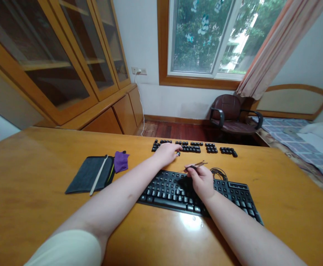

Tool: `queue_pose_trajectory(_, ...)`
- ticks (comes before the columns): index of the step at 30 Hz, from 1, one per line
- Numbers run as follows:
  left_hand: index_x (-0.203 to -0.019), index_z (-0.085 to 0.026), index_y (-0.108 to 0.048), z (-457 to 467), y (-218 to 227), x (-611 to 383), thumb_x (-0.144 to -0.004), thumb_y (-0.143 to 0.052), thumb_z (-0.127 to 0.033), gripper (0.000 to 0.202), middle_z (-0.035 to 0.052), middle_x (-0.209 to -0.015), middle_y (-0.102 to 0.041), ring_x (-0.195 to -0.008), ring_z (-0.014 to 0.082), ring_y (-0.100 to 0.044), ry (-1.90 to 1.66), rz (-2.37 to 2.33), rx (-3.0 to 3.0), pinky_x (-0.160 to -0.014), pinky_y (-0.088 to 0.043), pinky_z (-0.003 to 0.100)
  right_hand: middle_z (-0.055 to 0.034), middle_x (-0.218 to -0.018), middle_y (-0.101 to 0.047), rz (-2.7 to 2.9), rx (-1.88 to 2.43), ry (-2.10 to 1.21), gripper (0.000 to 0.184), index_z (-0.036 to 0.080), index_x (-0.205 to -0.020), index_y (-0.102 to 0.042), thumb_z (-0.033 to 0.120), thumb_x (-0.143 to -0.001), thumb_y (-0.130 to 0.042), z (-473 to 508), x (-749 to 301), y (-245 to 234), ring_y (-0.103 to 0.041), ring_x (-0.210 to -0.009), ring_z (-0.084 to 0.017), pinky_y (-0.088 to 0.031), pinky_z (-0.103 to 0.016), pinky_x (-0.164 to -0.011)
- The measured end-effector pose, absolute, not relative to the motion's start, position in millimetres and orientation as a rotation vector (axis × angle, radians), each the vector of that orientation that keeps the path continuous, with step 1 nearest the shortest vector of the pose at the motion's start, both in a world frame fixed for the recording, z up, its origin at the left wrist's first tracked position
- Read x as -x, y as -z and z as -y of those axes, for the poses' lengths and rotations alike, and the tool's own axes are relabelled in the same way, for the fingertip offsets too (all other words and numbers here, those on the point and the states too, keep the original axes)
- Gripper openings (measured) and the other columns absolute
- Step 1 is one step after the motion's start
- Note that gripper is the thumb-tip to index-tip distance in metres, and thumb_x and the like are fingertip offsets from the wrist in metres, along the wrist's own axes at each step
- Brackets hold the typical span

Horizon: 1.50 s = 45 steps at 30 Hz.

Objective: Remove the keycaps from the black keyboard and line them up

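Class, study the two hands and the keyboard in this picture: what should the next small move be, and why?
Probably the left hand should set the small black keycap down by the rows of loose keycaps: it appears to pinch that piece close to them, while the right hand holds a slim tool over the keyboard.

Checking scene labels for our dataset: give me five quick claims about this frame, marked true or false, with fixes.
1. The right hand, above the black keyboard, holds a thin tool with a brown tip. True.
2. The loose black keycaps lie in one heap. False: the loose black keycaps are set out in rows.
3. The pale flat stick lies across the dark grey pouch. True.
4. The purple cloth lies right of the keyboard. False: the purple cloth lies left of it.
5. The maroon armchair stands beyond the desk. True.
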State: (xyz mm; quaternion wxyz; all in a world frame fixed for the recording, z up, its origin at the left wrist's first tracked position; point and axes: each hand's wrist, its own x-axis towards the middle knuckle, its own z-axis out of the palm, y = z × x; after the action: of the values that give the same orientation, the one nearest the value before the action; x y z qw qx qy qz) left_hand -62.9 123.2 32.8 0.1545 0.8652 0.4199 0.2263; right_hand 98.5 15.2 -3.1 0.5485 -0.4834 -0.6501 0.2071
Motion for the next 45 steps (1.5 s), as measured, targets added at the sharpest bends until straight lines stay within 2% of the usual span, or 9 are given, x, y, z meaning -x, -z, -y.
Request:
queue_pose_trajectory(3,-0.09,-0.024,-0.069,-124.3,-19.3,49.9,-0.067,-0.068,-0.017,0.024,0.0045,-0.088,-0.07,-0.093,0.0235,-0.06,-0.463,-1.202,-2.672,-0.095,-0.036,0.04,-0.0038,-0.069,-0.069,1.518,1.15,-0.502,0.018,0.021,-0.076,-0.069,0.031,-0.082,-0.056,-15.3,-98.3,3.0,-0.064,-0.063,-0.017,-0.051,-0.03,-0.063)
queue_pose_trajectory(10,-0.083,-0.024,-0.07,-128.4,8.5,51.4,-0.07,-0.067,-0.019,0.014,0.0058,-0.091,-0.069,-0.104,0.022,-0.055,-0.516,-1.3,-2.708,-0.103,-0.025,0.042,-0.0039,-0.068,-0.069,1.531,1.149,-0.502,0.019,0.021,-0.076,-0.069,0.033,-0.082,-0.056,-14.4,-97.3,1.6,-0.064,-0.062,-0.018,-0.052,-0.03,-0.063)
queue_pose_trajectory(13,-0.081,-0.024,-0.071,-130.0,11.7,55.0,-0.071,-0.067,-0.019,0.012,0.0056,-0.089,-0.068,-0.105,0.0234,-0.052,-0.595,-1.32,-2.701,-0.1,-0.027,0.043,-0.0038,-0.068,-0.069,1.527,1.148,-0.505,0.018,0.021,-0.077,-0.069,0.032,-0.082,-0.057,-14.3,-97.1,1.4,-0.064,-0.062,-0.017,-0.052,-0.03,-0.063)
queue_pose_trajectory(16,-0.08,-0.026,-0.071,-129.3,11.9,56.0,-0.071,-0.067,-0.02,0.011,0.0041,-0.096,-0.067,-0.108,0.0241,-0.048,-0.669,-1.353,-2.703,-0.098,-0.029,0.042,-0.004,-0.069,-0.069,1.534,1.151,-0.507,0.019,0.021,-0.077,-0.069,0.032,-0.083,-0.056,-14.6,-97.2,1.1,-0.064,-0.062,-0.018,-0.052,-0.031,-0.063)
queue_pose_trajectory(22,-0.078,-0.026,-0.071,-127.8,14.0,54.6,-0.071,-0.067,-0.021,0.01,0.0037,-0.107,-0.063,-0.116,0.0263,-0.041,-0.721,-1.487,-2.67,-0.103,-0.024,0.045,-0.0036,-0.066,-0.068,1.548,1.157,-0.483,0.019,0.021,-0.075,-0.069,0.032,-0.082,-0.056,-14.9,-97.2,-0.3,-0.064,-0.064,-0.018,-0.051,-0.03,-0.064)
queue_pose_trajectory(32,-0.081,-0.025,-0.07,-128.5,13.9,53.7,-0.072,-0.064,-0.019,0.012,0.0047,-0.111,-0.06,-0.116,0.0264,-0.041,-0.727,-1.565,-2.613,-0.101,-0.027,0.044,-0.0055,-0.074,-0.07,1.56,1.134,-0.477,0.02,0.021,-0.071,-0.068,0.031,-0.083,-0.055,-14.4,-96.5,1.2,-0.065,-0.071,-0.019,-0.051,-0.031,-0.066)
queue_pose_trajectory(41,-0.08,-0.024,-0.069,-129.8,15.2,53.9,-0.072,-0.065,-0.02,0.011,0.0047,-0.106,-0.062,-0.112,0.0262,-0.043,-0.751,-1.581,-2.607,-0.099,-0.029,0.042,-0.0047,-0.072,-0.07,1.55,1.122,-0.502,0.019,0.021,-0.071,-0.068,0.031,-0.082,-0.057,-15.2,-96.9,1.5,-0.065,-0.069,-0.018,-0.051,-0.03,-0.065)
queue_pose_trajectory(45,-0.088,-0.023,-0.067,-128.6,12.0,52.9,-0.073,-0.064,-0.02,0.016,0.0058,-0.106,-0.062,-0.11,0.0259,-0.045,-0.785,-1.571,-2.586,-0.099,-0.03,0.041,-0.0044,-0.071,-0.069,1.548,1.124,-0.514,0.018,0.021,-0.073,-0.068,0.032,-0.082,-0.057,-15.7,-96.7,2.9,-0.064,-0.067,-0.018,-0.05,-0.031,-0.065)
